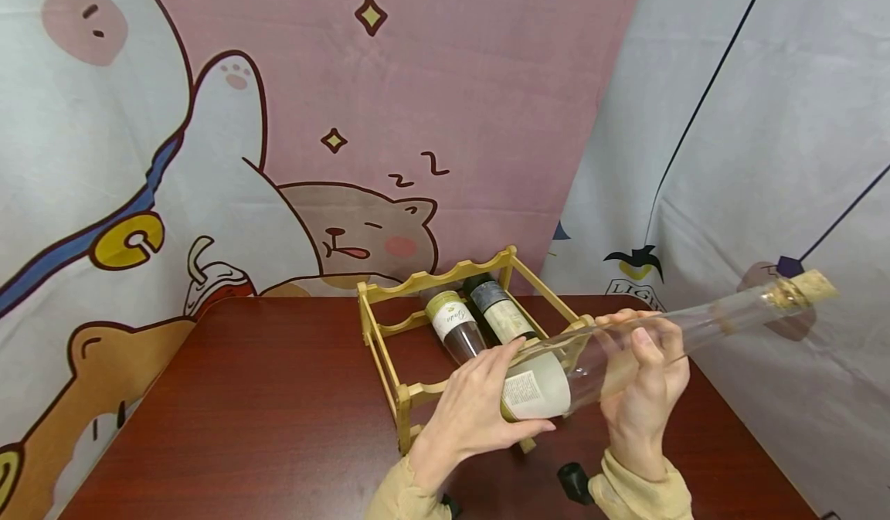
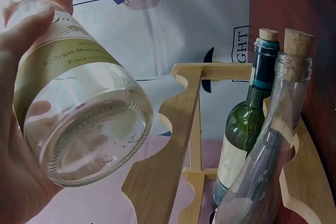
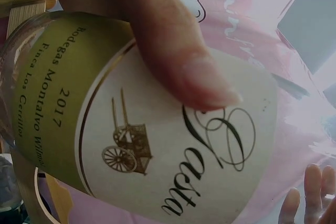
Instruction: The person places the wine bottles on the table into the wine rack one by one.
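A clear glass wine bottle with a white and olive label is held tilted above the front right of a wooden wine rack. Its cork points up to the right. My left hand grips the labelled body near the base, the thumb across the label in the right wrist view. Around the upper body and shoulder, my right hand holds the glass, its fingers partly behind it. The bottle looks empty inside; its thick base faces the left wrist camera.
Two corked bottles lie side by side in the rack: a clear one and a dark green one. The rack stands on a reddish-brown table. Behind hangs a cartoon-printed cloth. A small black object is by the right sleeve.
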The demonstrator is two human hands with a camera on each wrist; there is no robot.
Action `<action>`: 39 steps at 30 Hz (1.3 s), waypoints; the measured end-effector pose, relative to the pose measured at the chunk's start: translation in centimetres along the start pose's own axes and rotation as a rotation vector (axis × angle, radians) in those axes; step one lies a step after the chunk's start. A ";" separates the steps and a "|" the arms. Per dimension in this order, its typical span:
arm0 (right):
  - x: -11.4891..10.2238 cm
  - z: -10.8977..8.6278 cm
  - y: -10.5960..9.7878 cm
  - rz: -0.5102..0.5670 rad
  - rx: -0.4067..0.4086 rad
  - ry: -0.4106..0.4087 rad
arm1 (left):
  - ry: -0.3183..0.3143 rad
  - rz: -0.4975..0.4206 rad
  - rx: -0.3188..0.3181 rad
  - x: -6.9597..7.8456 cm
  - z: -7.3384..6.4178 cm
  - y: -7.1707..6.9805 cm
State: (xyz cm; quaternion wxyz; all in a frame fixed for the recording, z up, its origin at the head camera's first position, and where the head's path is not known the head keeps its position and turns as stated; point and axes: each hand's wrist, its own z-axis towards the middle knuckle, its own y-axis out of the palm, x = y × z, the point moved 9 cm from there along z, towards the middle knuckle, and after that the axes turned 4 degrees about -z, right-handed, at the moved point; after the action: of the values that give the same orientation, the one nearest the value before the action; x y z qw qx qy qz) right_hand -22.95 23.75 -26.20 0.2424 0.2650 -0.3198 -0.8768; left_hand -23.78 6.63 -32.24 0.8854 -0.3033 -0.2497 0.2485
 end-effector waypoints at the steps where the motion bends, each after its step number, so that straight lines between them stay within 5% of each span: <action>1: 0.0 0.0 0.0 0.003 -0.002 0.002 | 0.000 -0.002 -0.001 0.0 0.0 0.0; 14: 0.3 -0.3 0.6 0.049 -0.029 0.012 | 0.014 0.041 0.047 0.3 0.0 -0.7; 31: 1.0 -0.3 0.5 0.073 -0.065 0.025 | -0.062 0.033 0.081 0.2 0.2 -1.3; 39: 1.3 -0.2 0.8 0.077 -0.159 0.042 | -0.118 0.009 0.064 -0.3 0.1 -1.4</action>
State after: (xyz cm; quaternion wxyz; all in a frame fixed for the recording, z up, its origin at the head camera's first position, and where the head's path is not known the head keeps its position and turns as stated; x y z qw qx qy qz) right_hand -23.62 22.34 -26.15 0.3028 0.2510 -0.2538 -0.8837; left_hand -23.69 5.51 -31.39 0.8772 -0.2610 -0.2919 0.2778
